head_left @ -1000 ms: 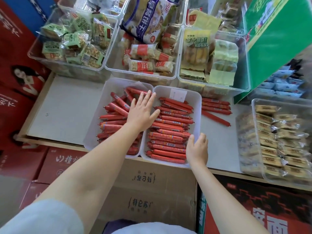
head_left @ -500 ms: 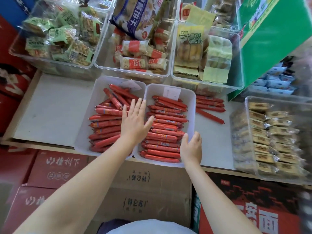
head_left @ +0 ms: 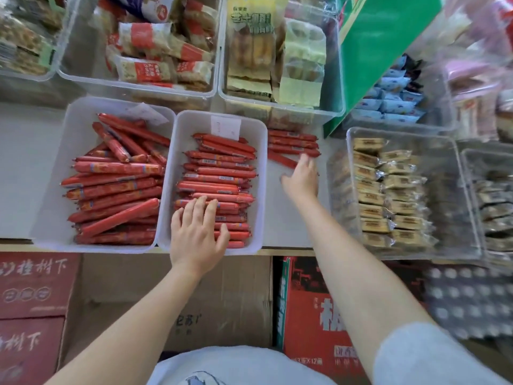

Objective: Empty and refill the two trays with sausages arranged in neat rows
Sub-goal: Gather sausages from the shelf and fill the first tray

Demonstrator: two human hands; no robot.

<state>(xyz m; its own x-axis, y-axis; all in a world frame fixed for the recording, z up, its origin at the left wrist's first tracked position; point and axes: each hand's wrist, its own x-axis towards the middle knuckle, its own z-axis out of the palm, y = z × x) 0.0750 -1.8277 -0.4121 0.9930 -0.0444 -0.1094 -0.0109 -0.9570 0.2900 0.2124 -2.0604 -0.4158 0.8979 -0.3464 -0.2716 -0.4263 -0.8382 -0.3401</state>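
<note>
Two white trays stand side by side on the shelf. The left tray (head_left: 52,190) holds red sausages (head_left: 111,190) in a loose, partly crossed pile. In the right tray (head_left: 259,168) the red sausages (head_left: 219,173) lie in stacked rows. My left hand (head_left: 195,234) rests flat, fingers spread, on the front rows of the right tray. Several loose sausages (head_left: 291,143) lie on the shelf to the right of that tray. My right hand (head_left: 301,179) reaches out over the shelf, fingers extended, with its fingertips at the nearest loose sausage. It holds nothing.
Clear bins of wrapped snacks (head_left: 155,59) line the back. A clear bin of wrapped bars (head_left: 388,195) stands right of the loose sausages, a green carton (head_left: 374,51) behind. Cardboard boxes (head_left: 194,295) stand below the shelf's front edge (head_left: 288,250).
My left hand moved from the seam between the trays onto the front rows of the right tray. My right hand left that tray's front corner and reached up right to the loose sausages.
</note>
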